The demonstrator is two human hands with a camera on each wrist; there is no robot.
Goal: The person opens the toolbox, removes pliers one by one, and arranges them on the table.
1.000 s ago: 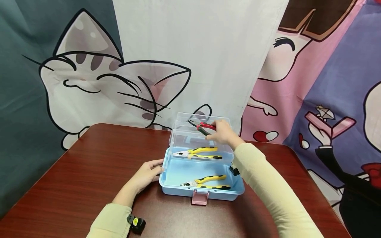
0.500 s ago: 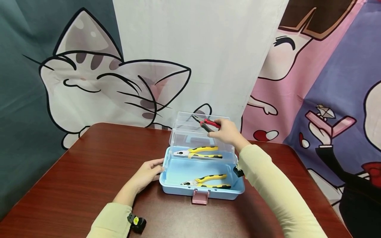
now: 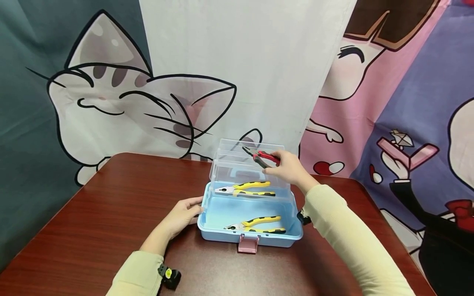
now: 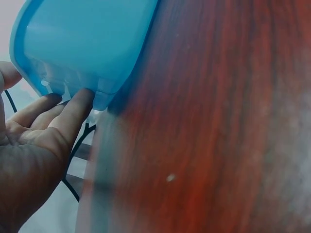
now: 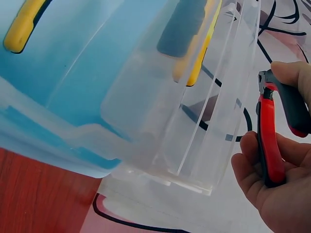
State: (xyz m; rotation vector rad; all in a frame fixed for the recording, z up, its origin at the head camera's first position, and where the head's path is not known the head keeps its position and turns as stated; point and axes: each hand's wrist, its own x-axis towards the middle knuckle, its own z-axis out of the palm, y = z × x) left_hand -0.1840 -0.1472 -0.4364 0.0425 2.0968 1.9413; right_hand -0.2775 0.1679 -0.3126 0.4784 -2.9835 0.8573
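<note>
Red-black pliers [image 3: 267,156] shift toward 3 o'clock, right hand [image 3: 291,169] gripping; straight-fingered left hand [image 3: 180,214] touches blue plastic toolbox [image 3: 218,235]; only yellow-black pliers [image 3: 261,220] stowed.

Pretty basic reddish-brown wood-grain table [image 3: 122,213], rounded back corners. A light-blue plastic toolbox [image 3: 220,235] sits open on it, just in from the back edge, pink latch [image 3: 247,245] facing away from that edge.

Looks like an indoor set — cartoon backdrop [image 3: 252,61]; table [image 3: 111,205].
</note>
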